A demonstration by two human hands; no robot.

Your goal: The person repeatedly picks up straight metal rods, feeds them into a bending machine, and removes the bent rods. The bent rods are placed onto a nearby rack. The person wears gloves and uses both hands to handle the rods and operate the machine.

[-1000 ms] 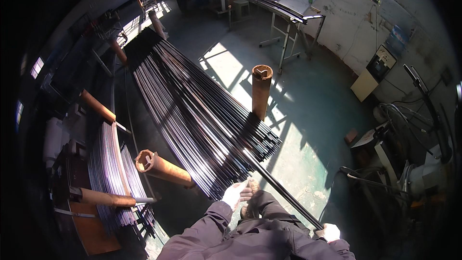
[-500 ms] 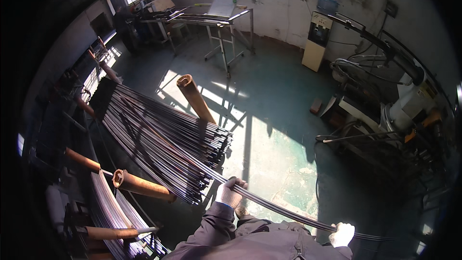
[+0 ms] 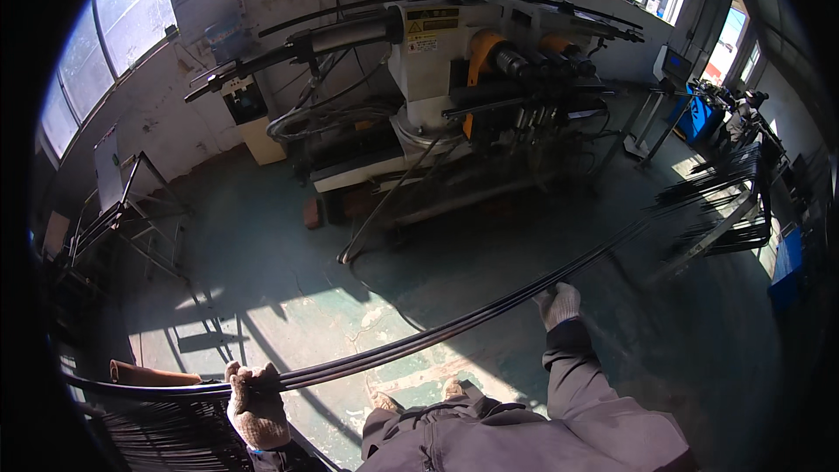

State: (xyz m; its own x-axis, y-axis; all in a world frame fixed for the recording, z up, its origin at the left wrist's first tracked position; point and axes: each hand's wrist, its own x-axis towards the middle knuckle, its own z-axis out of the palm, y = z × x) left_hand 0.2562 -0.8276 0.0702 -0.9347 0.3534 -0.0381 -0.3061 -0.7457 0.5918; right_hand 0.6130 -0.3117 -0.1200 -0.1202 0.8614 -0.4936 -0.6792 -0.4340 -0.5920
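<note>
Several long, thin dark metal rods stretch across in front of me as one bundle, bowed in this picture from the left edge up toward the right. My left hand, in a pale knit glove, is closed around the bundle at lower left. Farther right, my right hand, gloved likewise, grips the rods from below. The bundle's far right end blurs near a rack of dark bent rods. Below the left part of the bundle lies a pile of rods, partly behind my left arm.
A large white machine with orange parts and hoses stands ahead. Right of it are a control screen on a stand, a rack of bent rods and a person. A brown tube and metal-framed table are at left.
My view has turned right, bringing the machine to the middle and the pile to lower left. Both hands still hold the rods; my right arm now reaches farther out.
</note>
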